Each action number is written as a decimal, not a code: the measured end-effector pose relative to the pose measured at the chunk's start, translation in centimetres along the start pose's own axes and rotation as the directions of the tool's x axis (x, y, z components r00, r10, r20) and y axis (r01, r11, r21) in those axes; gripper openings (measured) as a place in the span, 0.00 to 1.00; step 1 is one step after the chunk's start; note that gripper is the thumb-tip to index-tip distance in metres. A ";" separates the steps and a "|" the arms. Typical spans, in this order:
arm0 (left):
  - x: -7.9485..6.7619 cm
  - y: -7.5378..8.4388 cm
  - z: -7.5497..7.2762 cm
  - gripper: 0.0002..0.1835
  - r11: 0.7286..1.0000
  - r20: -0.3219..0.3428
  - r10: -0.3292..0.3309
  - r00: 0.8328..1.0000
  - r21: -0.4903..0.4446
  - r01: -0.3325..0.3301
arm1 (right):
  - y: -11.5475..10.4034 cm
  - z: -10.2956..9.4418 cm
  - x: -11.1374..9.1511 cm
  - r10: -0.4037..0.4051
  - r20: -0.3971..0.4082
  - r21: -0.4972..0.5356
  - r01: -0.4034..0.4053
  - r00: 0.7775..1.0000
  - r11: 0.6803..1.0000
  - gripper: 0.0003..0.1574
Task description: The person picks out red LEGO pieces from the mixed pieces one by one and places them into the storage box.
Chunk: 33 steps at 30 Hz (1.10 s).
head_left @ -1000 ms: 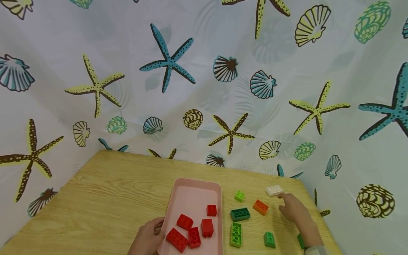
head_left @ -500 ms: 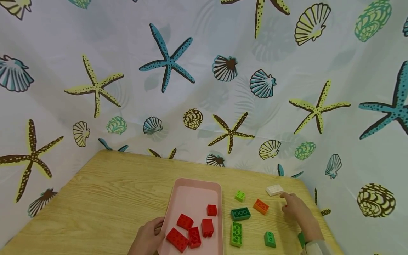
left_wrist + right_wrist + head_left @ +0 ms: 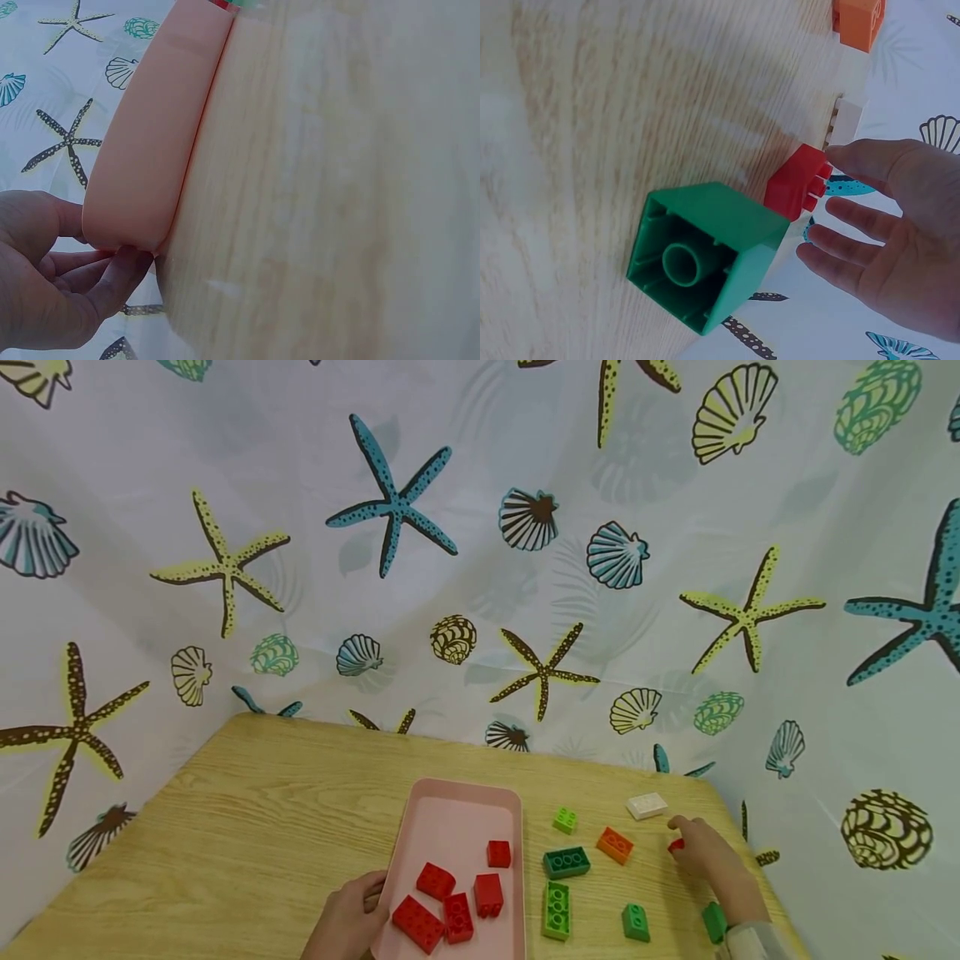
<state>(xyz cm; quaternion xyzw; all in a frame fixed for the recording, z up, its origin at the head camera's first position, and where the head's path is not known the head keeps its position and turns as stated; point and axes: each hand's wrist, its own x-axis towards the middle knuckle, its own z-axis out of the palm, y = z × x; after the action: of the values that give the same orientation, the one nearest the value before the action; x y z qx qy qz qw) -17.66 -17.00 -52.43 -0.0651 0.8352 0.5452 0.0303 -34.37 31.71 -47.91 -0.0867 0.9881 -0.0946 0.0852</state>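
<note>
My left hand (image 3: 348,917) grips the left rim of a pink tray (image 3: 457,810); in the left wrist view its thumb and fingers pinch the tray's corner. Several red bricks (image 3: 417,925) lie in the tray. On the right, my right hand (image 3: 708,856) reaches over a small red brick (image 3: 799,182), partly hidden by the hand in the head view. In the right wrist view the fingers are loosely spread, one tip at the brick's edge, with no curl round it visible. A green brick (image 3: 705,251) with a hollow underside lies near that red one.
Right of the tray lie a lime brick (image 3: 565,820), an orange brick (image 3: 615,845), a dark green brick (image 3: 567,862), a light green brick (image 3: 557,910), a green brick (image 3: 635,923) and a white brick (image 3: 647,806). A patterned curtain (image 3: 465,568) borders the wooden table (image 3: 247,843).
My right hand has shifted slightly right, away from the white brick. A red brick now shows beside its fingers, and more of the green brick near the wrist shows. The left hand and tray stay put.
</note>
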 end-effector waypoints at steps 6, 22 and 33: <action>0.1 0.1 0.2 0.22 1.000 -0.012 -0.021 1.000 -0.001 0.021 | 0.5 0.0 0.4 0.007 0.032 0.027 -0.008 0.999 1.000 0.24; 0.2 0.1 0.2 0.22 1.000 -0.004 -0.011 1.000 -0.004 0.011 | 1.0 0.5 0.3 0.000 0.082 0.062 -0.005 0.997 0.998 0.18; 0.1 0.1 0.2 0.21 0.999 -0.011 0.046 0.999 -0.018 -0.046 | 1.6 0.7 0.7 0.026 0.051 0.071 -0.029 0.998 0.997 0.14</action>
<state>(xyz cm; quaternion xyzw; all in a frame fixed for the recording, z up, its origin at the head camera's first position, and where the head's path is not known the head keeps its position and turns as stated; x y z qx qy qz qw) -17.74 -16.81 -52.41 -0.0492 0.8317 0.5529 0.0128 -35.12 33.01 -49.00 -0.0724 0.9827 -0.1264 0.1144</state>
